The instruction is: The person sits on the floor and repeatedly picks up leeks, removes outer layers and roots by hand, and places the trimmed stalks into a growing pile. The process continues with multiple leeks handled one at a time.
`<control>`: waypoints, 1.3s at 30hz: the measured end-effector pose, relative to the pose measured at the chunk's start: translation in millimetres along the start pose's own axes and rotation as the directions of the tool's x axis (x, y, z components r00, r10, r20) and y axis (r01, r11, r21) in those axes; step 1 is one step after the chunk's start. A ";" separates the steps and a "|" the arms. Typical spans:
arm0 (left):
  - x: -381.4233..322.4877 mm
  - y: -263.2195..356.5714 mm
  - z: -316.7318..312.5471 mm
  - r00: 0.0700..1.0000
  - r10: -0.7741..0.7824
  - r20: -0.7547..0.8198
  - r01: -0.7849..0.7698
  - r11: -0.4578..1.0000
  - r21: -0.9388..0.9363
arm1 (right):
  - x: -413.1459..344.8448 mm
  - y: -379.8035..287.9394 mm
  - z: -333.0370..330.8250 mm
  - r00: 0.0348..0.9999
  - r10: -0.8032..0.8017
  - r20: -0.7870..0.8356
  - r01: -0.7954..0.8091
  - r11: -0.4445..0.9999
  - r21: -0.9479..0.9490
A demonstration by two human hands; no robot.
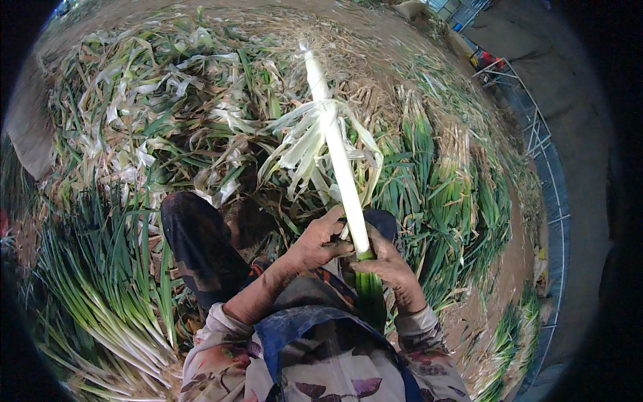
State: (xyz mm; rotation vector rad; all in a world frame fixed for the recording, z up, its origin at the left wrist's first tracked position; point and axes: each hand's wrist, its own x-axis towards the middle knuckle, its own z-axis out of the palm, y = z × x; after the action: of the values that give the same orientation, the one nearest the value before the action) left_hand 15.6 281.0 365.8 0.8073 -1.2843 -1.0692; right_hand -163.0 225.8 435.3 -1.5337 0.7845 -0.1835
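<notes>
A long green onion stands out in front of my body, its white root end pointing away and its green leaves running back towards my lap. Partway up the shaft, loosened pale outer skins hang in a flared ring. My right hand grips the stalk where white turns to green, thumb across the front. Close against the stalk's left side is my left hand, fingers curled with a thin pale strip by them. Whether those fingers pinch the strip is hard to tell.
Stripped leaves and skins form a wide heap ahead. Unpeeled green onions lie in bundles at right. Peeled white-stemmed ones are piled at lower left, beside my bent knee. A metal-framed barrier curves along the far right.
</notes>
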 end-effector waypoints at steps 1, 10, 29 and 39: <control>-0.1 -4.4 0.8 1.000 0.003 -0.013 -0.003 0.999 0.044 | 0.0 -2.5 0.4 1.000 -0.016 -0.005 0.016 0.999 -0.039; -22.7 -20.0 28.9 0.973 -0.215 -0.085 0.225 0.963 0.146 | 0.3 20.6 -3.1 0.993 0.067 0.094 -0.051 0.985 -0.162; -35.5 -19.4 -181.5 0.819 0.195 -0.540 0.269 0.702 0.660 | -24.3 85.6 -18.8 0.958 0.288 -0.006 -0.265 0.871 -0.413; 65.0 -4.6 -27.6 0.904 0.225 -0.364 0.204 0.522 0.829 | 6.4 92.2 -17.8 0.955 0.295 0.039 -0.290 0.893 0.344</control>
State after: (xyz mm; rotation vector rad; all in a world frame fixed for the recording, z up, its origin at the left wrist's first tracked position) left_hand 39.5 216.0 379.8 1.6853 -1.3881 -0.0944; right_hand -201.4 214.7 350.0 -1.0670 0.9311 -0.1020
